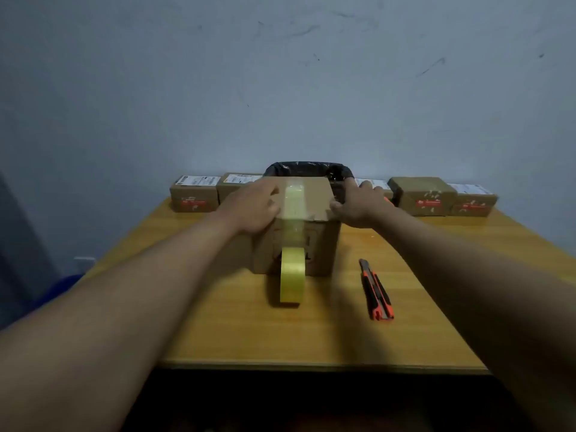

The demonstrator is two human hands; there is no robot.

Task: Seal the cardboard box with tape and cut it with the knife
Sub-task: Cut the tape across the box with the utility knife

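A brown cardboard box (321, 244) stands in the middle of the wooden table. A strip of yellowish tape (294, 199) runs over its top and down its front face to the tape roll (292, 277), which stands on edge on the table against the box. My left hand (249, 207) lies flat on the top's left side. At the top right edge my right hand (358, 202) rests with fingers spread and the thumb against the edge. An orange and black utility knife (376, 291) lies on the table to the right of the roll.
Several small sealed cardboard boxes (422, 196) with red labels line the table's far edge against the wall. A bin with a black bag (308, 169) stands behind the main box. The wooden table (249, 332) ends at a near edge below the roll.
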